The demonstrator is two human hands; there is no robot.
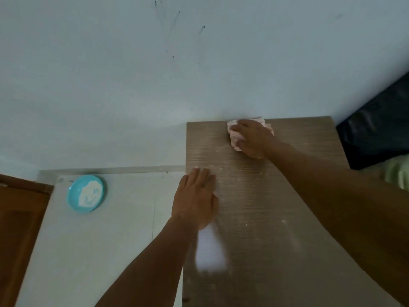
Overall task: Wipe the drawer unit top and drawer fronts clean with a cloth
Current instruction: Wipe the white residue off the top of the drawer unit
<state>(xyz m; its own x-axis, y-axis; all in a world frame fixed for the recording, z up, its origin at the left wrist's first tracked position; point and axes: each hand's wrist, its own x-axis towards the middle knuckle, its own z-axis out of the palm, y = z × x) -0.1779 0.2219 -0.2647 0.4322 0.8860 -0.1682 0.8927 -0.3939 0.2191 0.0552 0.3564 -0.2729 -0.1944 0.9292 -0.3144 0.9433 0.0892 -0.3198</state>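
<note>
The drawer unit top (276,207) is a brown wood-grain surface with pale dust streaks and specks, seen from above. My right hand (252,138) presses a pink-and-white striped cloth (234,135) flat on the far edge of the top, next to the wall. My left hand (195,196) lies palm down with fingers spread on the top's left edge, holding nothing. The drawer fronts are out of sight from this angle.
The white floor (99,229) lies to the left, with a turquoise plate (86,193) holding white material. A brown wooden door (20,229) is at the far left. A dark plastic bag (376,129) and a green item (398,173) sit right of the unit. The white wall (155,85) stands behind.
</note>
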